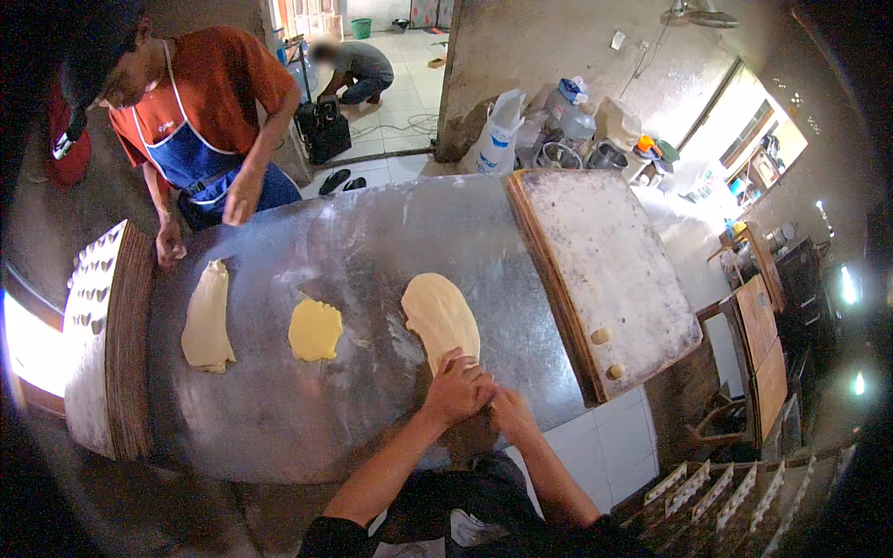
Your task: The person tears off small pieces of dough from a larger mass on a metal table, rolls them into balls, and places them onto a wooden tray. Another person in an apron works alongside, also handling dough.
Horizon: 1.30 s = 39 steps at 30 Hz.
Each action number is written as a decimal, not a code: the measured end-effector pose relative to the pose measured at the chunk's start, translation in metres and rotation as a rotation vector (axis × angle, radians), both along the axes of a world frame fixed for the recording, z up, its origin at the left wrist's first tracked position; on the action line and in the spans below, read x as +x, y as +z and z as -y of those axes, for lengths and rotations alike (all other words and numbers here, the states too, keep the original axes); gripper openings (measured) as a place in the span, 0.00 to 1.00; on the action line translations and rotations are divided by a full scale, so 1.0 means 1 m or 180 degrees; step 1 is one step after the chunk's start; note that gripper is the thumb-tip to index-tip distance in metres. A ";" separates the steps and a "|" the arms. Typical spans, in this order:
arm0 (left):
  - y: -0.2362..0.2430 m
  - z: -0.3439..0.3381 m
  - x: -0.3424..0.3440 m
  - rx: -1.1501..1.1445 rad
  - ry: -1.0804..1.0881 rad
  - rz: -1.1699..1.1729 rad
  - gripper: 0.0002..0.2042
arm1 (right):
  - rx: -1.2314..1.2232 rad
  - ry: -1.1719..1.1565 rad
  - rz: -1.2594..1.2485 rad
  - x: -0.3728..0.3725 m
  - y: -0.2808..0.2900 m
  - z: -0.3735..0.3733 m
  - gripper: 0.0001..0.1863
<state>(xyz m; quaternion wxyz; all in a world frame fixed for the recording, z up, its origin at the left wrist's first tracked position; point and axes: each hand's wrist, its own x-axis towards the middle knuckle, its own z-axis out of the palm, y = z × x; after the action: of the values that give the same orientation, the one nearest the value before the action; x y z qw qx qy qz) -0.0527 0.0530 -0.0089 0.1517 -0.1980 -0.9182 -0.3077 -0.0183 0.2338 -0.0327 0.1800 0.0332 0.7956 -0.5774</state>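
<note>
Far left of the hands lay a long dough strip [207, 319], then a yellow butter slab [314, 329], each kept apart on the metal table [372, 232]. The left hand [456, 391] lay closed over the right hand [510, 416], both pressing the near end of the oval dough [439, 314], apparently to flatten it.

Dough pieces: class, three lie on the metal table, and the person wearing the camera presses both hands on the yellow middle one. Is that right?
Not quite. Three dough pieces do lie on the metal table, but both hands, left hand and right hand, press the near end of the pale right piece, not the yellow middle piece, which lies untouched. The head view shows it.
</note>
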 end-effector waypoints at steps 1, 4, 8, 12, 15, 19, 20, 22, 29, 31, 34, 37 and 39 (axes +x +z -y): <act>-0.001 0.002 0.002 -0.0418 -0.0219 0.0236 0.14 | -0.0660 -0.0720 0.0639 0.034 0.006 -0.020 0.12; -0.007 0.006 0.001 -0.0756 -0.0255 0.0352 0.17 | 0.0959 -0.0225 -0.0442 0.060 0.063 -0.041 0.14; -0.009 0.004 0.012 -0.0170 0.0074 -0.0270 0.15 | 0.3378 0.0229 -0.2224 -0.035 0.021 -0.001 0.29; 0.046 0.023 0.038 0.0781 0.0478 -0.0248 0.11 | 0.2662 0.1464 -0.1590 -0.015 -0.003 0.009 0.31; 0.033 0.051 0.062 0.1242 0.0905 0.0022 0.10 | 0.3419 0.1000 -0.1734 -0.042 -0.027 -0.061 0.30; 0.030 0.058 0.082 0.1370 0.0920 0.0363 0.08 | 0.2920 0.0476 -0.2126 -0.072 0.017 0.011 0.33; 0.029 0.056 0.072 0.1348 0.0816 0.0205 0.08 | 0.3208 0.0887 -0.2108 -0.059 0.007 0.018 0.33; 0.021 0.062 0.083 0.1400 0.0926 0.0191 0.07 | 0.2691 0.1153 -0.1651 -0.019 0.006 -0.001 0.35; 0.019 0.071 0.084 0.1303 0.0718 0.0390 0.07 | 0.2641 0.0875 -0.2284 -0.057 0.014 0.032 0.30; 0.033 0.078 0.091 0.1459 0.0833 0.0382 0.07 | 0.3042 0.0925 -0.1721 -0.044 0.012 -0.007 0.28; 0.018 0.080 0.097 0.1841 0.1073 0.0524 0.07 | 0.3164 0.0690 -0.1938 -0.066 0.023 0.000 0.25; 0.024 0.069 0.098 0.1665 0.0976 0.0602 0.07 | 0.2744 0.0878 -0.2113 -0.078 0.022 0.025 0.23; 0.035 0.073 0.095 0.1647 0.1068 0.0561 0.07 | 0.2516 0.0995 -0.1970 -0.056 0.020 0.001 0.23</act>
<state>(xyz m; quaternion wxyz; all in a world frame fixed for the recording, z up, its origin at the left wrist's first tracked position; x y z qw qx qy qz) 0.0426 -0.0201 0.0265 0.1655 0.0287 -0.8389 -0.5176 -0.0744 0.2323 -0.0132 -0.0057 -0.1927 0.9642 -0.1822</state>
